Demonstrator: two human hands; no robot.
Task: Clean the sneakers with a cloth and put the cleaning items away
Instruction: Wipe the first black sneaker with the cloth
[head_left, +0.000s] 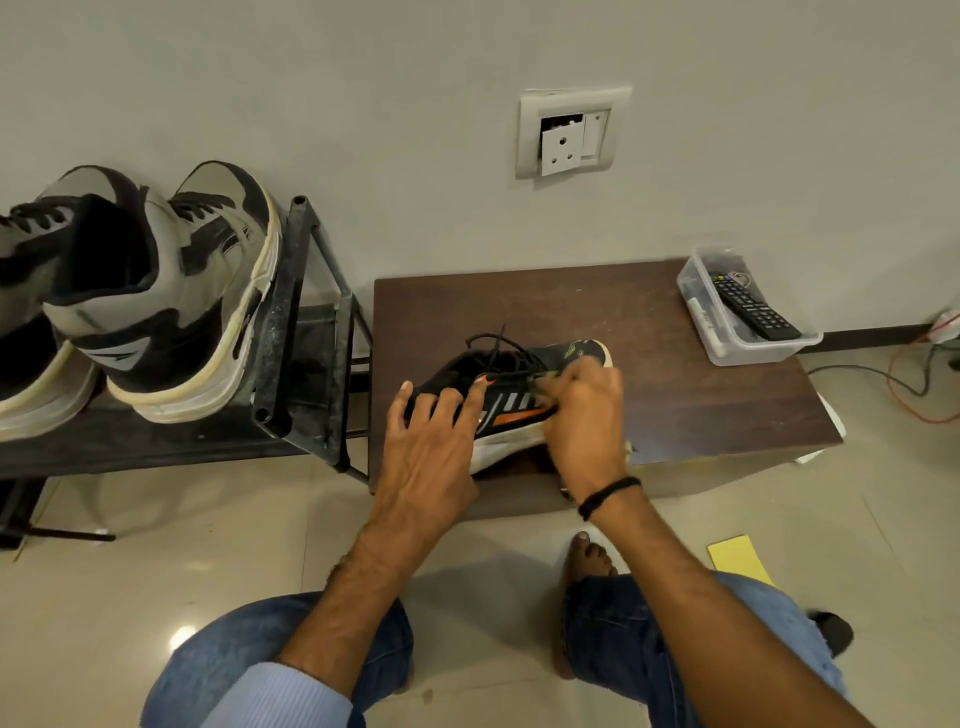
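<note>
Denim-covered knees (291, 654) frame the bottom of your view, and past them both forearms reach to a dark sneaker (519, 384) lying tilted onto its side near the front edge of the low brown table (701, 395). Your left hand (431, 441) rests on the heel end with its fingers spread over the collar, steadying it. Your right hand (582, 415) is curled over the midfoot; it blurs there, and you cannot tell whether those fingers pinch a cloth, though a pale scrap shows just under the wrist.

The sole hangs close to the table's front edge, so a hard wipe toward you could, I think, push the shoe off onto the floor; keep the left hand pressing down. The loose laces (493, 345) stick up near your right fingers and could snag. A second pair of grey high-tops (171, 291) sits on the rack (306, 332) to your left, well apart. The clear box (753, 353) holding a remote (753, 306) sits at the far right corner, clear of your elbows.
</note>
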